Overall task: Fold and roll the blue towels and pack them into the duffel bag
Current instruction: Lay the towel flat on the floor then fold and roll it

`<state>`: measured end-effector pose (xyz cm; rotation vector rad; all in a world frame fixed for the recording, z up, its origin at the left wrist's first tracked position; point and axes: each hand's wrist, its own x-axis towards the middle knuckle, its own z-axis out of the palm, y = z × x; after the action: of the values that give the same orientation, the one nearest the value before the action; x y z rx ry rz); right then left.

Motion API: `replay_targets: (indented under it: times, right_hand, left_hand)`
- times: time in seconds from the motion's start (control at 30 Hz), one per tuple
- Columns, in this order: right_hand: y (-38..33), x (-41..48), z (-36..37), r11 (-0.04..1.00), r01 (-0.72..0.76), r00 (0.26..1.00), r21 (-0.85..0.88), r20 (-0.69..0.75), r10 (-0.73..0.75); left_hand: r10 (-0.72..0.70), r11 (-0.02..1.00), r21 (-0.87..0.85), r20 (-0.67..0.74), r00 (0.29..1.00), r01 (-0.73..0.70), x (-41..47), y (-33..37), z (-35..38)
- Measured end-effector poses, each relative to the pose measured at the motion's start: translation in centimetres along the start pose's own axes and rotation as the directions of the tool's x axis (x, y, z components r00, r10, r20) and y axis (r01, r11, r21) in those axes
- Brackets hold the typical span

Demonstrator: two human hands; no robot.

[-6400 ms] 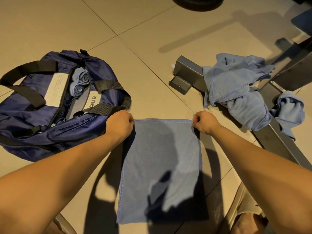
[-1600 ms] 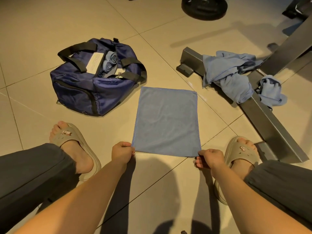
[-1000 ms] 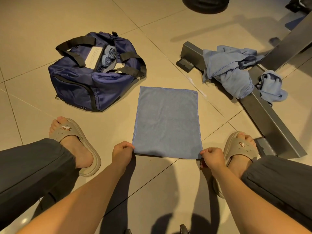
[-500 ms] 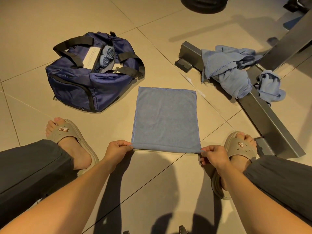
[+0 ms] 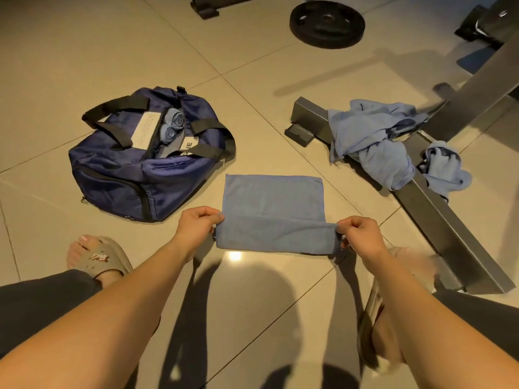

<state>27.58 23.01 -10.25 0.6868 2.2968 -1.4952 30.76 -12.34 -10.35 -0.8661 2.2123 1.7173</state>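
Head camera, looking down: you sit low over a tiled floor (image 5: 84, 51), knees apart, a slipper (image 5: 104, 258) on your left foot.
Towel: a blue towel (image 5: 272, 197) lies flat on the floor between your feet. Its near edge is raised and turned toward the far edge.
Left hand: your left hand (image 5: 196, 224) pinches the near left corner between thumb and curled fingers.
Right hand: your right hand (image 5: 362, 234) pinches the near right corner the same way, so the edge hangs taut between the two.
Duffel bag: the navy duffel bag (image 5: 134, 175) sits open on the floor, just beside the towel's far left corner.
Packed so far: two rolled towels (image 5: 172, 124) show side by side in the bag's opening.
Waiting: a heap of towels (image 5: 373, 141) drapes over a metal beam (image 5: 449, 240) to your right, with a crumpled towel (image 5: 443, 169) next to it on the same beam.
Background: a black weight plate (image 5: 327, 25) lies well beyond.
How it will handle: the towel looks light, soft and limp. It will likely sag in the middle and hold no shape of its own, though the nap should grip itself once rolled.
Where to hold: the two corners suit the fold. For rolling, flat fingers across the whole width would probably keep the ends even.
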Motion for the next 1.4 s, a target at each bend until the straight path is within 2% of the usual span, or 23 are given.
replay_targets:
  times: [0.27,0.4,0.5,0.77,0.97,1.13,1.2,1.3,1.4]
  right_hand:
    - [-4.5,6.9,1.7,0.999,0.045,0.998,-0.031,-0.040,-0.046]
    - [-5.5,10.0,2.6,0.995,0.067,0.997,-0.072,-0.034,-0.069]
    - [-5.6,12.1,3.3,0.995,0.051,0.997,-0.091,-0.045,-0.055]
    - [-4.9,16.2,4.9,0.962,0.030,0.995,-0.270,-0.080,-0.053]
    - [-4.6,16.9,5.5,0.941,0.018,0.991,-0.337,-0.122,-0.063]
    - [-4.8,17.5,6.0,0.899,0.064,0.981,-0.434,-0.136,-0.135]
    - [-4.8,17.5,6.2,0.901,0.079,0.978,-0.426,-0.143,-0.153]
    - [-4.9,16.7,6.3,0.935,0.043,0.982,-0.352,-0.157,-0.105]
    - [-4.3,16.3,6.1,0.958,-0.007,0.991,-0.287,-0.132,-0.033]
  left_hand:
    - [0.000,0.999,0.053,-0.064,0.998,0.004,7.1,2.7,1.3]
    - [-0.052,0.996,0.060,-0.136,0.989,0.061,9.9,2.8,1.8]
    - [-0.052,0.994,0.085,-0.107,0.993,0.062,11.8,2.4,2.1]
    - [0.019,0.969,0.246,-0.146,0.989,0.017,15.3,2.6,3.1]
    - [0.047,0.931,0.363,-0.204,0.978,0.031,16.4,2.7,4.2]
    - [0.069,0.883,0.466,-0.253,0.965,0.060,16.7,2.9,4.7]
    - [0.054,0.872,0.481,-0.276,0.960,0.090,16.8,2.9,5.1]
    - [0.028,0.878,0.463,-0.306,0.952,0.123,17.0,3.1,5.4]
    - [0.049,0.910,0.407,-0.297,0.954,0.080,15.9,3.0,5.7]
